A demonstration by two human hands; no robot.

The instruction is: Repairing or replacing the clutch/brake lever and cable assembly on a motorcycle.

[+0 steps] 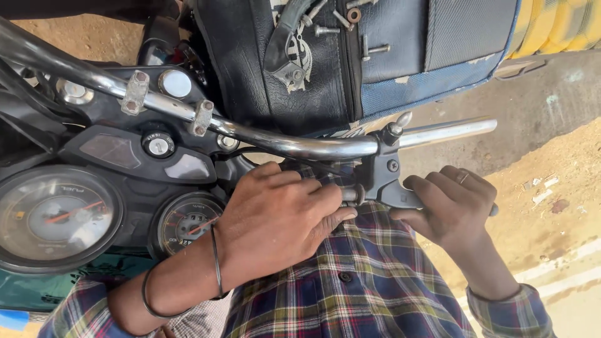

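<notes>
Chrome handlebar [300, 145] — plaid shirt [350, 281]

Both hands [278, 216] [452, 209] grip the lever bracket [383, 181]

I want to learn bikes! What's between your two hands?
In the head view, the black lever bracket clamped on the chrome handlebar sits between the left hand and right hand.

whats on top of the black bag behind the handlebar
On the black bag lie loose bolts, a washer and a detached black lever. Whatever is inside the bag, or farther up it, cannot be seen.
</notes>
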